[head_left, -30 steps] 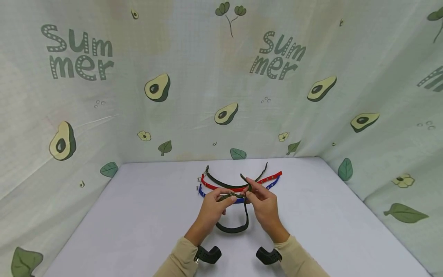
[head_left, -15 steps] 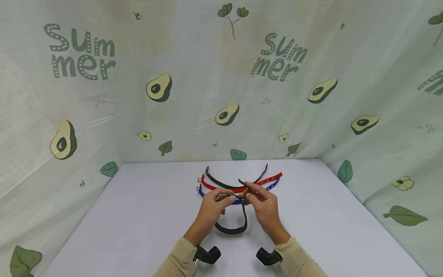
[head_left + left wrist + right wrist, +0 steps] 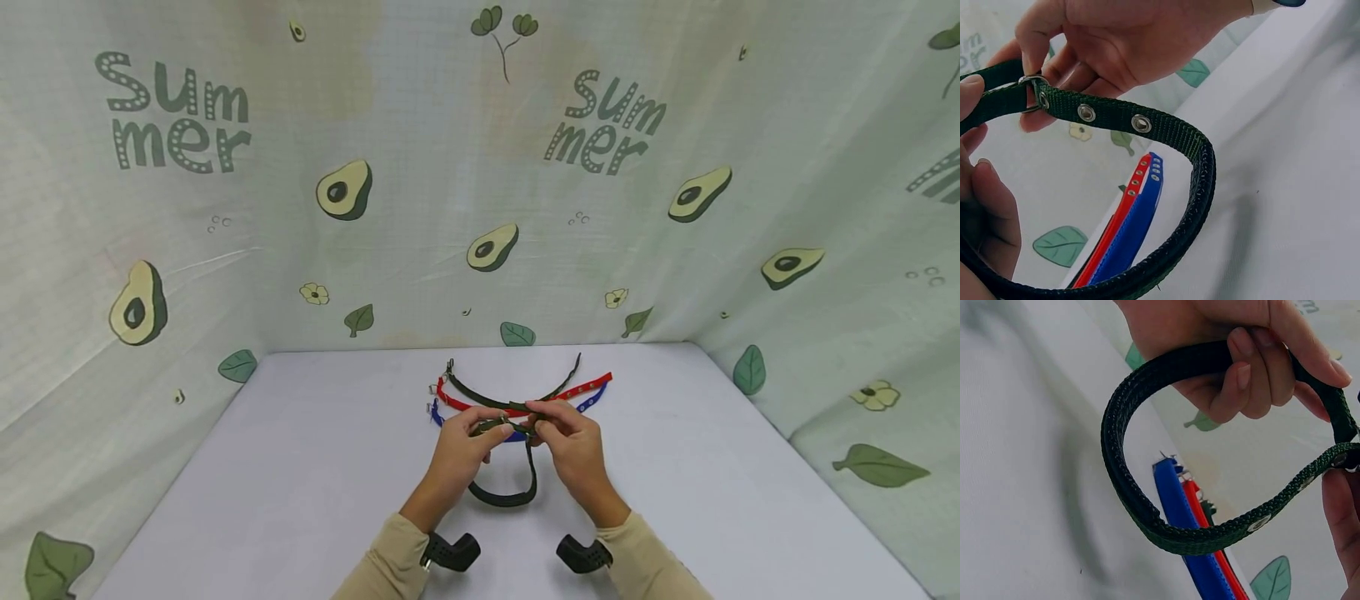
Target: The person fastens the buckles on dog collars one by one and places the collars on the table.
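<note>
Fingers (image 3: 1035, 37) of the right hand (image 3: 573, 450) pinched the eyeleted strap end where it passed through the metal buckle (image 3: 1034, 94), while the left hand (image 3: 457, 454) was curled around the buckle end of the dark green collar (image 3: 510, 492); both hands were therefore clamped on the same band, held above the white table (image 3: 300, 467) near its centre, the loop hanging toward six o'clock from the hands. We judged the collar light and limp: the woven nylon webbing sagged into a smooth curve under its own weight, so it would fold rather than resist, and its ribbed surface should offer good friction. The buckle and the strap tip, the only rigid or easily located parts, seemed to us the sensible places to grasp. The webbing appeared dark green, with a row of silver eyelets (image 3: 1141, 123) along one end and a darker padded lining inside. At twelve o'clock from the hands lay a red collar (image 3: 585, 387), a blue collar (image 3: 437, 416) and another dark collar (image 3: 480, 395), unbuckled and flat.
</note>
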The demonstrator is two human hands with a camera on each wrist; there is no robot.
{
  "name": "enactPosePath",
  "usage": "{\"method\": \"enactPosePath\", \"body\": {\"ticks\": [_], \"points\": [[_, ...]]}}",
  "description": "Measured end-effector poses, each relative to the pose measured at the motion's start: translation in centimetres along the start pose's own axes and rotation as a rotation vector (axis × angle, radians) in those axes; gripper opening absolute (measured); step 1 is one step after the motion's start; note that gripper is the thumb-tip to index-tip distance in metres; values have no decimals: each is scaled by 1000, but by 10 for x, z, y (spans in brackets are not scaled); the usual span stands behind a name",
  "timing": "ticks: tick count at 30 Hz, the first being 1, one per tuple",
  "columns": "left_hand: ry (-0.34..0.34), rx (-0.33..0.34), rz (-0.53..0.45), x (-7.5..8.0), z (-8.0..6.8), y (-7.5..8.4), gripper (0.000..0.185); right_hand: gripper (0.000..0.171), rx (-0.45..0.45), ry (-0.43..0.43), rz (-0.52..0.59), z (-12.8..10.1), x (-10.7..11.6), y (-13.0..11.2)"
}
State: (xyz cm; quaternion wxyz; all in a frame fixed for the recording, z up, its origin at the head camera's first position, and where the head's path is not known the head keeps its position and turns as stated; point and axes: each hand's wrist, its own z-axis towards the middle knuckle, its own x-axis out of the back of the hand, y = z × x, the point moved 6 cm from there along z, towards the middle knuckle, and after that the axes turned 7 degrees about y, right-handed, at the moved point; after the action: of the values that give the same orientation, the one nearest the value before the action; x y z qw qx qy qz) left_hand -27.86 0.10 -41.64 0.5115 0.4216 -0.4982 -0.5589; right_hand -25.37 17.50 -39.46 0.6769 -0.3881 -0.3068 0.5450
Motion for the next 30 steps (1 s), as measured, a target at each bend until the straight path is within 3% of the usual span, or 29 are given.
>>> {"method": "enactPosePath", "body": {"ticks": [9, 30], "points": [[7, 38, -17, 2, 0, 2, 35, 29, 39, -77, -87, -4, -5, -33], [4, 45, -12, 0, 0, 2, 34, 30, 101, -124, -149, -5, -8, -37]]}}
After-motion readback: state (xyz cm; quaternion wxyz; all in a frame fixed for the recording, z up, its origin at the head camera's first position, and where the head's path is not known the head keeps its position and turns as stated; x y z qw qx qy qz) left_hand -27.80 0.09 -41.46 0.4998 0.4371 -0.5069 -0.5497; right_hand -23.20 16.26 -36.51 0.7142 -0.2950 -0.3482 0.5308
